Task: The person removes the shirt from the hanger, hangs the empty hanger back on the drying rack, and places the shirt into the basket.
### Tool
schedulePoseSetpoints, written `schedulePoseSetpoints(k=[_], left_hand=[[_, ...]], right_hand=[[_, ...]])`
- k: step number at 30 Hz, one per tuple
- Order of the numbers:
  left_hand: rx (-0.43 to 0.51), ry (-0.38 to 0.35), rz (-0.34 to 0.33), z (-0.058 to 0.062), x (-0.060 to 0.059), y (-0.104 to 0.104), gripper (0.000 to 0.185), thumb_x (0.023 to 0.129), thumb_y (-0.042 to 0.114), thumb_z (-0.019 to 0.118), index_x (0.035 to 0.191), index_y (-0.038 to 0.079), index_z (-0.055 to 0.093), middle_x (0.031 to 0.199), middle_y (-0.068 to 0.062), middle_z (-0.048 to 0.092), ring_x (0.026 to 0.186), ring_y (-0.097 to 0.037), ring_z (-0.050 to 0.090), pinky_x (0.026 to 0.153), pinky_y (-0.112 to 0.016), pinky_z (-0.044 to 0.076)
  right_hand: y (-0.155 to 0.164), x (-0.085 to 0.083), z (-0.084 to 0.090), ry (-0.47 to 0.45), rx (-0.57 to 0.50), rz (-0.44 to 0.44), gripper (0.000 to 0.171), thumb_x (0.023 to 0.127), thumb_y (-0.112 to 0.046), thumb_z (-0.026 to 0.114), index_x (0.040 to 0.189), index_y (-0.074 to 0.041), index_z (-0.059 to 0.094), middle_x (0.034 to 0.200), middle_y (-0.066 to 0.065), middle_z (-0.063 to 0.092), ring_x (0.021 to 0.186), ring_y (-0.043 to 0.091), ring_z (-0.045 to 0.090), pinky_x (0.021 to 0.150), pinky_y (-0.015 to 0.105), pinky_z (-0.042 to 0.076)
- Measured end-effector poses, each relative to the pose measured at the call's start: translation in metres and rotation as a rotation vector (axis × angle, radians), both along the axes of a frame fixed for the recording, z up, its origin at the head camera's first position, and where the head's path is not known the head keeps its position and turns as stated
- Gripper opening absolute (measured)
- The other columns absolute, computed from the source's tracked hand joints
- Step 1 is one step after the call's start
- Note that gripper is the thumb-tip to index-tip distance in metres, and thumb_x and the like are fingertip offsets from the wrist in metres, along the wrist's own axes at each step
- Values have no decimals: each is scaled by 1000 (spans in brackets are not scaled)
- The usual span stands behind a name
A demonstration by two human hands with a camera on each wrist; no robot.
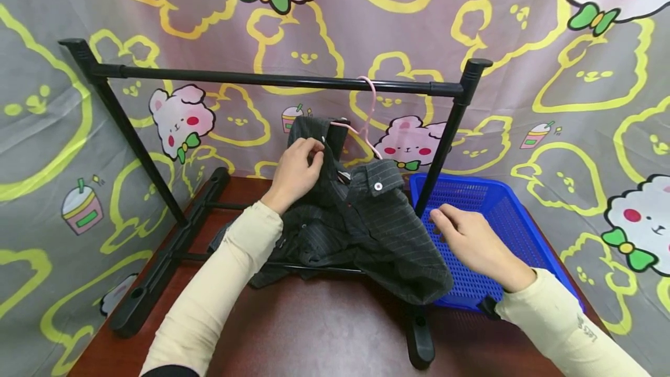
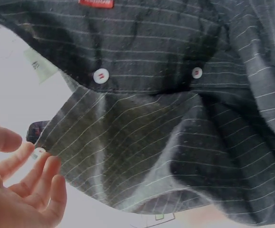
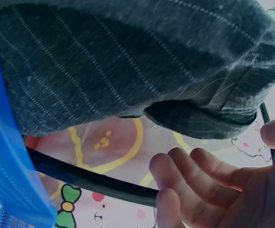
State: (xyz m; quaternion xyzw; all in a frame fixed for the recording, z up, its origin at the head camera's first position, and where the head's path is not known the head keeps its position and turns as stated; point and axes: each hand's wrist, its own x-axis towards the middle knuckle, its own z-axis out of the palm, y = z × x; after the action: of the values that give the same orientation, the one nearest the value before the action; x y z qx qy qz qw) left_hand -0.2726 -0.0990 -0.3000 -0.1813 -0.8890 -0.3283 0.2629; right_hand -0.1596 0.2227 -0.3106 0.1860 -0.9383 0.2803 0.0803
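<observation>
Dark wooden table (image 1: 324, 319), left fingers (image 1: 309, 153) pinching soft pinstriped shirt (image 1: 377, 226), right fingers (image 1: 445, 223) loosely apart.

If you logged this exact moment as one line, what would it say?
left hand: pinches shirt collar | right hand: open, beside shirt hem, over blue basket | pink hanger: on black rail

Backdrop: grey cartoon-print cloth (image 1: 523, 28), yellow outlines, pink bunnies with green bows. Dark reddish-brown surface (image 1: 324, 330) below. Even, bright light.
</observation>
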Motion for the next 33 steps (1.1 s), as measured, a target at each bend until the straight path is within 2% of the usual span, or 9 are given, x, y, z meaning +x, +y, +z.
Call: schedulePoseSetpoints(k=[2,8,15,24,27,33], left_hand=[[-4,-3,-5,4,-2,1,16,94,18,53,102,9,63,101,-6,58,90,-20,56,80,-36,45],[-10,-5,-1,14,-9,7,16,94,16,52,106,8,60,109,-10,55,98,-25,51,84,-39,42],[-2,46,36,21,-22,11,15,93,12,49,105,7,56,115,-14,51,106,-30,47,92,-40,37],[-6,81,46,22,-37,12,37,92,11,42,127,6,55,131,-12,49,123,-30,42,104,-42,29],[-4,68,36,23,-40,12,44,90,10,39,132,7,53,139,-11,45,128,-30,38,106,-45,26],[-46,13,-29,26,-43,12,52,90,12,35,141,9,43,148,-9,36,138,-25,26,110,-44,16]], right_hand=[[-2,1,2,23,-5,4,33,102,-36,39,82,-16,56,70,-4,56,69,15,61,58,33,45],[-7,7,6,86,-7,11,24,99,-34,47,87,-19,60,64,-5,49,56,12,46,51,28,38],[-13,13,6,81,-5,42,18,94,-35,57,90,-18,62,69,-11,57,60,8,51,55,27,43],[-14,15,5,122,-11,53,12,94,-29,59,90,-18,61,73,-11,59,63,7,54,57,27,46],[-14,15,4,137,-18,64,10,94,-26,58,90,-18,62,71,-10,57,61,8,53,55,26,45],[-15,16,2,212,-26,77,11,95,-15,55,85,-18,57,62,-9,40,54,7,41,49,25,36]])
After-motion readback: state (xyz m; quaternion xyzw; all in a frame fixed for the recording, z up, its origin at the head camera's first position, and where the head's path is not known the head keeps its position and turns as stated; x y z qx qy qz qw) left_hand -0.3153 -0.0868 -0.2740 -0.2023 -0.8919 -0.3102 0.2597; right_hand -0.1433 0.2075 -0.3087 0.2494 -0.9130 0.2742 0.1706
